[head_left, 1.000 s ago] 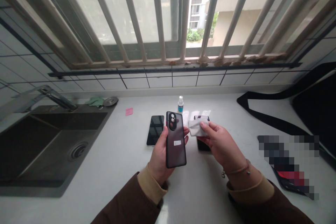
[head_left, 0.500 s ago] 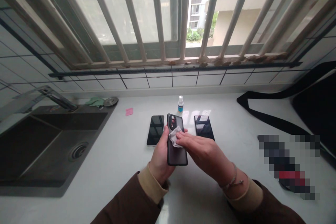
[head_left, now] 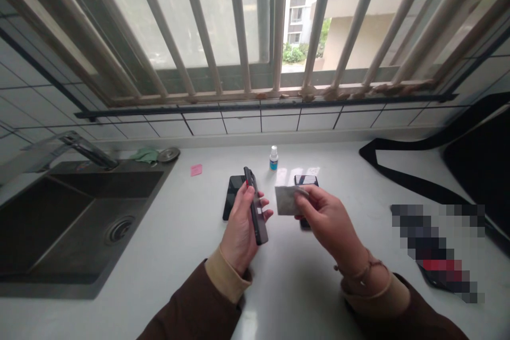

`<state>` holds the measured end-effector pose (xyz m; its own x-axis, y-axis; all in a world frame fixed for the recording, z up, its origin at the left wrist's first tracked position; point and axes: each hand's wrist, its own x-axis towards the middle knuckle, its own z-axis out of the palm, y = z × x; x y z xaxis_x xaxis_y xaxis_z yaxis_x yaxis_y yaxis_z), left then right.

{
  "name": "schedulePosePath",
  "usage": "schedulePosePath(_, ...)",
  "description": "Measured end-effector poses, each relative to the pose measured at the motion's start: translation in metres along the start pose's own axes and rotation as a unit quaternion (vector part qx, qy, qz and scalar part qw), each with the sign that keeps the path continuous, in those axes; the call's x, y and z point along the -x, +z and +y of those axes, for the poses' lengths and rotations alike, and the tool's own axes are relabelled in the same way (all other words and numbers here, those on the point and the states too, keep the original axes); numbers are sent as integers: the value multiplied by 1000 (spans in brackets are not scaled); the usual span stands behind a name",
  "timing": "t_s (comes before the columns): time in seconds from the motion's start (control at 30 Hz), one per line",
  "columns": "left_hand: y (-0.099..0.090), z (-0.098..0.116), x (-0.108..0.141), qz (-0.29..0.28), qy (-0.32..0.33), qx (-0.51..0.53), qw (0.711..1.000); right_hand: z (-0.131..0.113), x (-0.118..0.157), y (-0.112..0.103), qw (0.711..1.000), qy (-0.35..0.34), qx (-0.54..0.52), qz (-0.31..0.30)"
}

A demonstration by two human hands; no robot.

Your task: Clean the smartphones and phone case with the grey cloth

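Note:
A dark phone (head_left: 258, 223) stands tilted on its edge in my left hand (head_left: 241, 223), which is closed around it with the fingertips showing past its right side. Pinched between the thumb and fingers of my right hand (head_left: 324, 215) is a small grey cloth (head_left: 287, 202), held apart from the phone. Behind my left hand lies a second phone (head_left: 233, 199) with a dark screen, partly covered. A third phone (head_left: 306, 179) rests on the counter under my right hand, mostly hidden. Beyond them a small white bottle (head_left: 273, 158) with a blue label is upright.
To the left a dark sink (head_left: 87, 223) with a faucet (head_left: 87, 151) is set into the white counter (head_left: 179, 255). A pink slip (head_left: 196, 170) lies near it. On the right are a black strap (head_left: 398, 170) and a blurred-out object (head_left: 438, 255). Window bars rise behind.
My right hand has lifted the cloth off the phone's back and moved right, and the cloth is now spread flatter. My left hand has turned the phone onto its edge.

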<state>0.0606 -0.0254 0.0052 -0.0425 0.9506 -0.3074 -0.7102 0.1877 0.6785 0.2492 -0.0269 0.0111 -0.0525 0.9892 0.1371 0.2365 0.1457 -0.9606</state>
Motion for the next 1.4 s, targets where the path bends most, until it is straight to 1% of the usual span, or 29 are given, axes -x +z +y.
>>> schedulePosePath(0.03, -1, 0, 0, -11, 16, -5, 1000, 5, -4, -2, 999, 34, 26, 17)
schedulePosePath(0.1, -1, 1, -1, -26, 30, -10, 999, 14, -11, -4, 993, 64, 99, 31)
schedulePosePath(0.17, 1, 4, -1, -28, 25, -7, 999, 17, -15, -4, 985, 77, 152, 19)
schedulePosePath(0.2, 1, 5, -1, -25, 19, -4, 1000, 16, -16, -4, 984, 88, 152, 0)
schedulePosePath(0.23, 3, 6, 0, -21, 12, 0, 1000, 14, -15, -4, 986, 101, 131, -28)
schedulePosePath(0.3, 5, 8, 0, -14, 0, 8, 1000, 7, -13, -4, 984, 127, 53, -115)
schedulePosePath(0.33, 6, 9, 1, -11, -2, 13, 1000, 4, -11, -4, 976, 139, 14, -166)
schedulePosePath(0.4, 7, 10, 1, -2, 3, 22, 1000, -2, -7, -4, 949, 163, -32, -267)
schedulePosePath(0.47, 7, 12, -1, 11, 17, 34, 999, -6, -2, -4, 916, 185, -35, -355)
schedulePosePath(0.5, 7, 12, -2, 18, 23, 41, 999, -6, 0, -4, 904, 181, -19, -388)
schedulePosePath(0.53, 7, 12, -3, 24, 27, 48, 998, -6, 1, -3, 898, 162, 13, -408)
schedulePosePath(0.57, 7, 12, -4, 27, 29, 54, 998, -6, 3, -3, 899, 132, 56, -414)
schedulePosePath(0.63, 7, 13, -6, 25, 28, 64, 997, -3, 4, 0, 908, 57, 153, -386)
schedulePosePath(0.7, 8, 14, -6, 17, 20, 72, 997, -1, 4, 1, 915, 5, 216, -342)
schedulePosePath(0.77, 9, 15, -5, 9, 2, 83, 996, -1, 3, 1, 919, -7, 232, -320)
schedulePosePath(0.87, 10, 17, -3, -7, -21, 103, 994, -6, 1, -2, 925, 1, 225, -306)
schedulePosePath(0.9, 10, 18, -3, -13, -21, 107, 994, -8, 1, -3, 929, 0, 226, -293)
schedulePosePath(0.97, 10, 18, -3, -15, -8, 113, 993, -12, -1, -5, 938, -12, 238, -253)
schedulePosePath(1.07, 10, 19, -3, 10, 14, 121, 992, -14, -4, -8, 942, -33, 282, -177)
schedulePosePath(1.13, 10, 18, -2, 24, 15, 125, 992, -9, -6, -9, 934, -31, 342, -101)
schedulePosePath(1.17, 10, 17, -2, 26, 14, 124, 992, -5, -6, -9, 923, -30, 379, -57)
schedulePosePath(1.23, 9, 14, -2, 22, 14, 117, 993, 5, -7, -10, 893, -30, 448, 23)
schedulePosePath(1.27, 9, 13, -1, 18, 18, 112, 993, 11, -7, -9, 878, -25, 476, 52)
schedulePosePath(1.33, 8, 10, -1, 8, 31, 99, 995, 20, -5, -7, 851, -2, 519, 87)
schedulePosePath(1.4, 8, 7, 0, 1, 50, 86, 995, 27, -3, -3, 837, 26, 540, 90)
